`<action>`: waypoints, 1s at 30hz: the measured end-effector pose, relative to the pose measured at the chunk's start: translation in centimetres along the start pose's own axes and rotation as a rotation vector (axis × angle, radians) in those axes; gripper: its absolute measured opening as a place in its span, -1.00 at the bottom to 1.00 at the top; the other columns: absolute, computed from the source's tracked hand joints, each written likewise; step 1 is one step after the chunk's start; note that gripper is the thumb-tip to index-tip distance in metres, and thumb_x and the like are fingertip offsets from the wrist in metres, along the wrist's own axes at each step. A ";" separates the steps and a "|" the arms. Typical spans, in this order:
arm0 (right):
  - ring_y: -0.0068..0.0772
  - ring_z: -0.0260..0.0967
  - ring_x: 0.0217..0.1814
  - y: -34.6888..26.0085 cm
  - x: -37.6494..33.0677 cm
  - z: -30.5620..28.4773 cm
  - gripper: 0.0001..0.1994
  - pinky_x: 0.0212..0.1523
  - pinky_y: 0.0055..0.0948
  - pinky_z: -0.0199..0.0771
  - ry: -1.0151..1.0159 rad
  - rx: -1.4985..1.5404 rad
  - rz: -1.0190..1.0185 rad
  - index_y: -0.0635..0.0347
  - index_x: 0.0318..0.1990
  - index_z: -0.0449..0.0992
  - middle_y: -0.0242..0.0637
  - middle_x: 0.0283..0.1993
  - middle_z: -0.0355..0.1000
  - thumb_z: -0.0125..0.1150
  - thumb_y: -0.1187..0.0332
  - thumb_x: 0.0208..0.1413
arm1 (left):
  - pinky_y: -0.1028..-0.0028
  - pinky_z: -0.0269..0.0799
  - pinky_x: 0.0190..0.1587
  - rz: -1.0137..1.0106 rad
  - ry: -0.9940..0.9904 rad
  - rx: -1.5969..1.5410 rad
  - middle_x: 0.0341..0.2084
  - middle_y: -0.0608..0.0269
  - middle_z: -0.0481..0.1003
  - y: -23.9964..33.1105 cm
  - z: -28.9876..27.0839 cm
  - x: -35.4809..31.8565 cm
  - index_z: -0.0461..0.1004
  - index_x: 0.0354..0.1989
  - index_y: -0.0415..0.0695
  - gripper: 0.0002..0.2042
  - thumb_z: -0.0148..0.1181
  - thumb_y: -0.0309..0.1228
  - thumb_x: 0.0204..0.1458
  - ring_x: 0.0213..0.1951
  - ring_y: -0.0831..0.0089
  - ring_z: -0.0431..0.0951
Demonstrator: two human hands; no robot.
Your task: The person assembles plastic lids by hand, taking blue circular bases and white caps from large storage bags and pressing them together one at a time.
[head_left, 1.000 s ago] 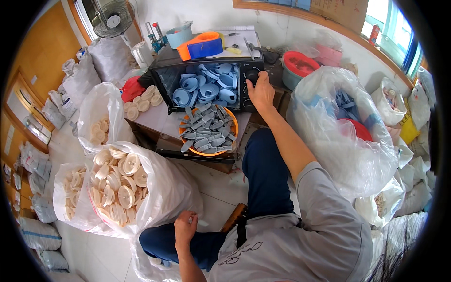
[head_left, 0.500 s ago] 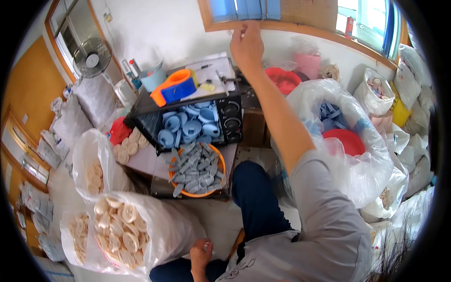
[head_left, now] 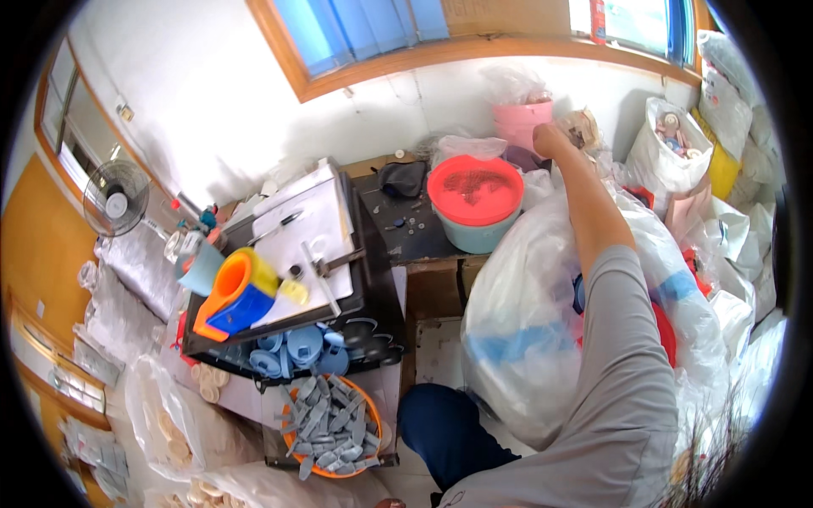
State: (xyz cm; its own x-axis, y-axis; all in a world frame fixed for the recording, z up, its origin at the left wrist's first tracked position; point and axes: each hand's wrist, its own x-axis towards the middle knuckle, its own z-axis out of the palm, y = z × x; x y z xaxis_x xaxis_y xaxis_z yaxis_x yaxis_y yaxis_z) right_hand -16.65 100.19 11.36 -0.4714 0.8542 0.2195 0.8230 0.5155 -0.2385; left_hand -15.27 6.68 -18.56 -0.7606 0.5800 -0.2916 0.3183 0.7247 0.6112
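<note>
My right arm reaches far forward over a large clear plastic bag (head_left: 525,347). At its end my right hand (head_left: 549,140) is beside a pink bucket (head_left: 522,123) by the wall, close to a brown crumpled bag (head_left: 581,129). Its fingers point away from me, so I cannot make out whether they hold anything. Only a sliver of my left hand (head_left: 390,503) shows at the lower edge, fingers hidden. Left of the arm sits a red basin (head_left: 476,188) with small dark bits in it, on a pale green tub (head_left: 477,233).
Grey plastic parts fill an orange basin (head_left: 370,398) at the front. Behind it, a black oven (head_left: 373,288) holds blue parts and carries a clipboard (head_left: 306,241) and a tape dispenser (head_left: 237,292). Bags with cream-coloured parts stand left; a fan (head_left: 116,199) is beyond.
My right hand has swung from the window sill to the right, beside the pink bucket. The view has turned upward and right, leaving my left hand almost out of the picture.
</note>
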 end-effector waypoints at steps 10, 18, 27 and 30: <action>-0.02 0.44 0.02 1.3 3.3 8.8 -0.74 0.02 -0.11 0.41 -0.005 -0.076 -0.014 0.10 -0.19 0.57 -0.08 -0.10 0.51 0.01 0.35 -0.02 | 0.23 0.43 -0.37 -0.203 -0.230 0.101 -0.45 -0.07 0.52 7.8 -2.8 3.7 0.45 -0.12 -0.09 -0.77 0.12 -0.30 0.08 -0.46 0.09 0.53; -0.02 0.41 0.07 6.1 10.4 16.3 -0.70 0.08 -0.09 0.34 -0.278 -0.535 -0.519 0.20 -0.21 0.60 -0.03 -0.07 0.51 -0.02 0.27 0.07 | 0.29 0.44 -0.36 -0.282 -0.250 0.042 -0.48 0.01 0.53 10.4 -3.1 5.6 0.49 -0.22 -0.14 -0.82 0.14 -0.35 0.05 -0.45 0.20 0.55; 0.12 0.45 -0.11 4.6 7.5 14.5 -0.70 -0.06 -0.04 0.42 0.375 0.133 0.068 0.22 -0.27 0.61 0.02 -0.20 0.52 0.11 0.19 0.04 | 0.36 0.46 -0.35 -0.285 -0.133 -0.063 -0.52 0.10 0.56 12.9 -4.1 5.0 0.54 -0.33 -0.19 -0.86 0.17 -0.39 0.02 -0.45 0.32 0.58; 0.09 0.49 -0.22 3.6 6.6 11.3 -0.69 -0.14 -0.06 0.44 0.695 0.255 0.098 0.22 -0.32 0.61 0.02 -0.33 0.52 0.10 0.15 0.04 | 0.38 0.46 -0.35 -0.276 0.008 -0.198 -0.53 0.13 0.56 15.4 -4.7 4.0 0.56 -0.37 -0.21 -0.87 0.18 -0.41 0.00 -0.45 0.36 0.59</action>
State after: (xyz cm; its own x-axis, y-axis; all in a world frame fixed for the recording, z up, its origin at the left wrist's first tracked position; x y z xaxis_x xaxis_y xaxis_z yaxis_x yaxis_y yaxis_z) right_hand -20.40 108.47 1.24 -0.0210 0.7007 0.7131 0.7124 0.5109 -0.4811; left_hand -16.10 18.40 -6.88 -0.8074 0.3687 -0.4606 -0.0157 0.7670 0.6415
